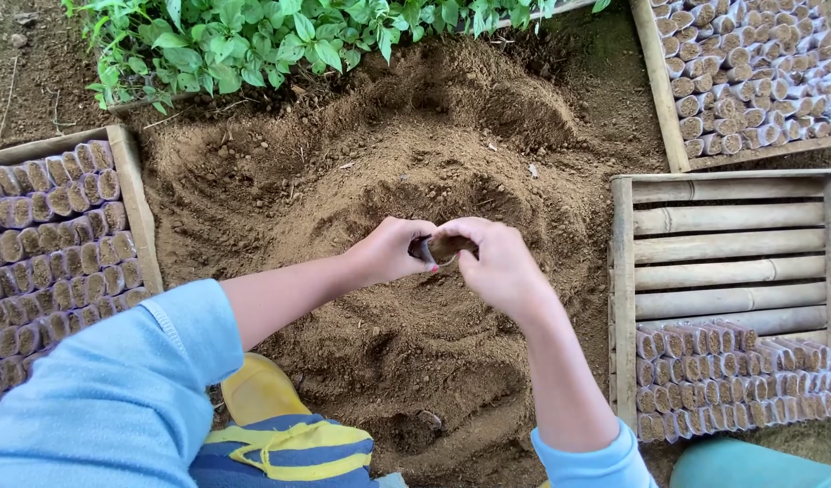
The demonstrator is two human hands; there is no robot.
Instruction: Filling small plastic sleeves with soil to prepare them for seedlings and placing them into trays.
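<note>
Small soil-filled seedling sleeve, thin dark plastic [441, 248], sits at frame centre, pinched between both hands over the brown loose-soil mound [415, 172]. Left hand [393, 251] has its fingers curled tight on the sleeve's left end; right hand [492, 262] has its fingers closed over the top and right side. We judge it light, soft, easily crushed or spilled; best gripped round the body, mouth up. Right: slatted bamboo-and-wood tray [723, 244], partly stocked with filled sleeves in the lower right. Left edge: wooden tray packed with filled sleeves [131, 194]. Upper right: another full tray [655, 90]. Top: green leafy seedlings [253, 41].
</note>
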